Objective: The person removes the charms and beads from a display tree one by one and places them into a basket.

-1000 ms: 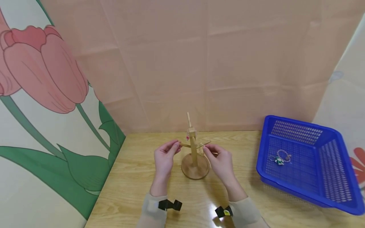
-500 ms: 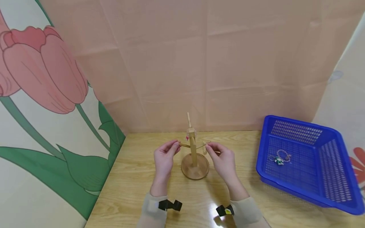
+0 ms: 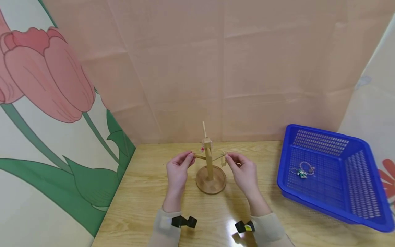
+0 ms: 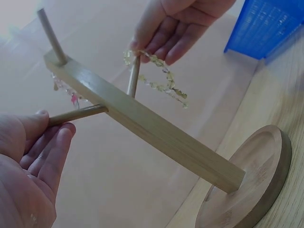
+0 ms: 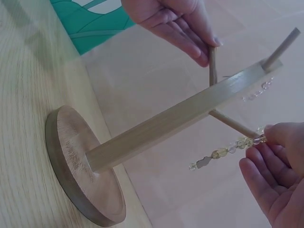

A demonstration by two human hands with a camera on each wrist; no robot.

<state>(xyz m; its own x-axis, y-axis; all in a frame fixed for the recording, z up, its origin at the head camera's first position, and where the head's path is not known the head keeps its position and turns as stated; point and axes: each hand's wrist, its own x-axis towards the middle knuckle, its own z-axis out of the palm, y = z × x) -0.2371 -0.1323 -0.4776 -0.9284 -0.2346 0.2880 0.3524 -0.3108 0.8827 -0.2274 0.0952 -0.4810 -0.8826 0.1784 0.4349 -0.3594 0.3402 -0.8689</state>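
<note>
A wooden stand (image 3: 209, 168) with a round base (image 5: 71, 166) has a slanted post with pegs. My left hand (image 3: 178, 171) pinches the outer end of the left peg (image 4: 78, 115) between thumb and fingers. At the right peg's tip (image 5: 235, 124), my right hand (image 3: 244, 174) pinches a bracelet of pale yellow clear beads (image 5: 222, 152). The bracelet's loop hangs at the peg's end; the fingers partly hide whether the peg still passes through it. A clear-beaded bracelet with a pink charm (image 4: 74, 99) hangs behind the upper post.
To the right stands a blue plastic basket (image 3: 327, 192). A beaded bracelet (image 3: 305, 164) and a green-and-white charm (image 3: 302, 174) lie inside it. The wooden tabletop (image 3: 145, 192) meets a pink cloth backdrop (image 3: 179, 85) behind the stand.
My right hand has shifted to the right along the peg toward its tip, and the yellow bracelet has moved outward from the post with it. The left hand stays put.
</note>
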